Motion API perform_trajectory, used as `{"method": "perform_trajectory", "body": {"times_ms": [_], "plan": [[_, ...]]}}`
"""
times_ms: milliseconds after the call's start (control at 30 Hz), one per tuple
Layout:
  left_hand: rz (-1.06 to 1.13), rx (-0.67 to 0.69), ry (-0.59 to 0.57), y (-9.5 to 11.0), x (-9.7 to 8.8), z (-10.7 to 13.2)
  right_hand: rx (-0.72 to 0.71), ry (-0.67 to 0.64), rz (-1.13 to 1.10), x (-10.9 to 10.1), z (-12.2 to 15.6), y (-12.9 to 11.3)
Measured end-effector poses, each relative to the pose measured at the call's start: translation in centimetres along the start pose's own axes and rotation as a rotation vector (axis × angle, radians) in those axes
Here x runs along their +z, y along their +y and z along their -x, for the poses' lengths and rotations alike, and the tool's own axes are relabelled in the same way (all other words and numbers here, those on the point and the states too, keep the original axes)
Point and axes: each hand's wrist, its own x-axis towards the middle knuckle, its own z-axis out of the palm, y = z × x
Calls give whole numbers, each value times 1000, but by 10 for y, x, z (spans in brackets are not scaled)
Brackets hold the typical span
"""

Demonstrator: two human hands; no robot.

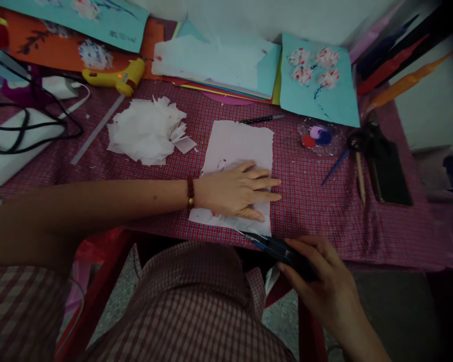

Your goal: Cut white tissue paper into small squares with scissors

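My left hand (pixel 237 192) lies flat with spread fingers on a sheet of white paper (pixel 241 141) near the table's front edge. A few small red and dark marks show on the sheet beside the wrist. In my right hand (pixel 324 281) is a dark blue utility knife (pixel 287 254), gripped by its handle. Its thin blade points left, at the sheet's near edge; whether it touches the paper I cannot tell. A pile of torn or cut white paper pieces (pixel 145 131) sits left of the sheet, and a black pen (pixel 262 119) lies along its far edge.
A yellow glue gun (pixel 117 76) with a lit orange light lies at the back left, near a black cable (pixel 24 125). Stacked coloured paper (pixel 219 60) and a painted blue sheet (pixel 317 80) stand behind. At right are a paint palette (pixel 319 137), brushes and a dark phone-like slab (pixel 390 173).
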Motion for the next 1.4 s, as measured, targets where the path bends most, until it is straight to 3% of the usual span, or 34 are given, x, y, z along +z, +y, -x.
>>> {"method": "perform_trajectory", "body": {"times_ms": [267, 600, 767, 900, 1100, 1400], "plan": [[-15, -11, -48, 1, -1, -1, -6, -27, -30, 1, -5, -5], [51, -22, -22, 1, 2, -1, 33, -23, -42, 3, 15, 0], [188, -42, -57, -8, -16, -3, 43, 12, -21, 5, 16, 3], [223, -59, -110, -18, -28, 12, 25, 29, -15, 4, 16, 4], [88, -34, -123, -23, -15, 39, 4, 11, -2, 3, 7, 0], [68, -23, -74, -22, -8, 38, -42, -4, 9, 4, -8, -11]]}}
